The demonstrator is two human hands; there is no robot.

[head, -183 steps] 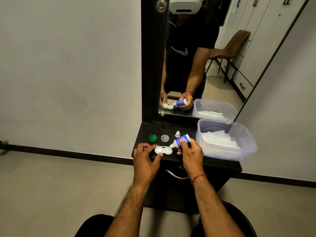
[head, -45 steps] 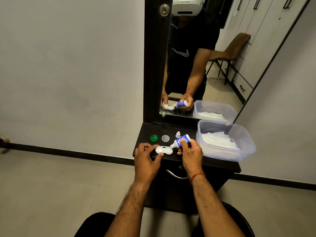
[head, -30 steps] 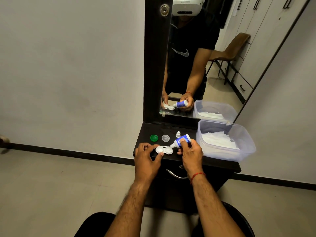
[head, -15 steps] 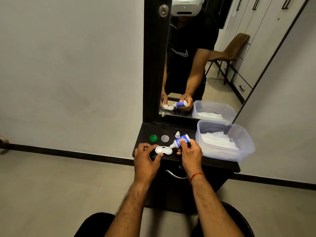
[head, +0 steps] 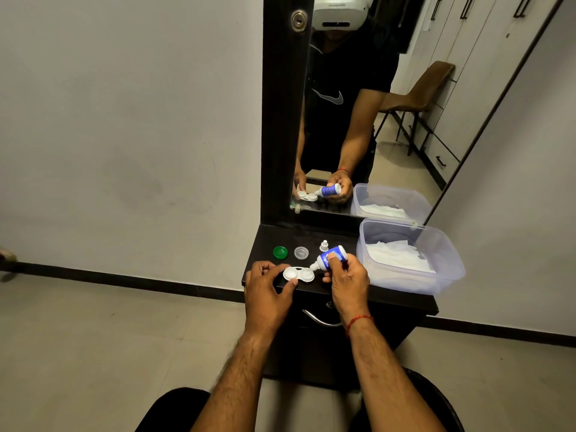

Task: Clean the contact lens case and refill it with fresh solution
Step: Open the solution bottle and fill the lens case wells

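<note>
A white two-well contact lens case [head: 298, 274] lies open on the black dresser top [head: 389, 296]. My left hand [head: 266, 294] pinches its left well between thumb and fingers. My right hand [head: 346, 283] grips a small blue-and-white solution bottle [head: 330, 258], tipped sideways with its nozzle over the case's right well. A green lid [head: 280, 252] and a clear lid [head: 301, 252] lie behind the case. The bottle's small white cap [head: 324, 245] stands beside them.
A clear plastic tub [head: 436, 277] holding white tissues sits at the right of the dresser top. A tall mirror [head: 358, 104] rises right behind. A drawer handle [head: 316, 319] sticks out below the front edge. Tiled floor lies on both sides.
Hardly anything has moved: both hands keep the same hold, with the bottle nozzle staying over the right well of the case.
</note>
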